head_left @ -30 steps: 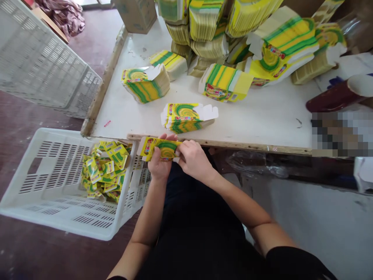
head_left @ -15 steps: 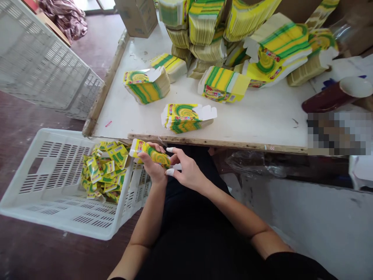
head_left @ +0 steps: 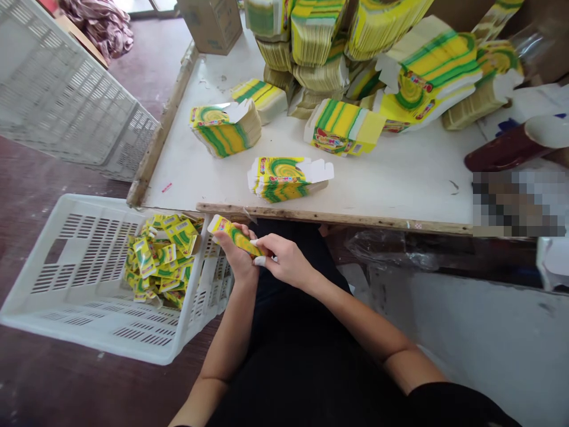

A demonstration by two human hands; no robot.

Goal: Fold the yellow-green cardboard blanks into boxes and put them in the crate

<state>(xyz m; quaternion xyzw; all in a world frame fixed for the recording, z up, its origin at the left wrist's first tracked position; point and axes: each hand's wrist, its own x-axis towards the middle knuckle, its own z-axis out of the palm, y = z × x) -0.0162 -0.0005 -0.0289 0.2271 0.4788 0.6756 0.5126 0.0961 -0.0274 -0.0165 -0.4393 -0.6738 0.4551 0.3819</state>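
Observation:
A small yellow and green carton [head_left: 239,237] is held over my lap, just in front of the table edge. My left hand [head_left: 237,256] is wrapped round its body, thumb on the near side and fingers behind. With white-covered thumb and fingertip, my right hand [head_left: 284,258] pinches the carton's right end; the flap there is mostly hidden by the fingers. Beyond my hands, a stack of flattened cartons [head_left: 282,178] lies on the white table [head_left: 382,190]. At my left, a white plastic crate [head_left: 89,332] holds a heap of folded cartons [head_left: 162,258].
More carton stacks [head_left: 226,127] lie farther back, with tall piles [head_left: 317,35] behind them. A dark red mug [head_left: 511,145] lies tilted at the right. A brown cardboard box [head_left: 211,26] stands at the back left, and another white crate [head_left: 89,107] beside the table.
The carton has turned in my left hand, and it looks narrower and more box-shaped now. My right fingers have closed in on its end. The view has shifted slightly.

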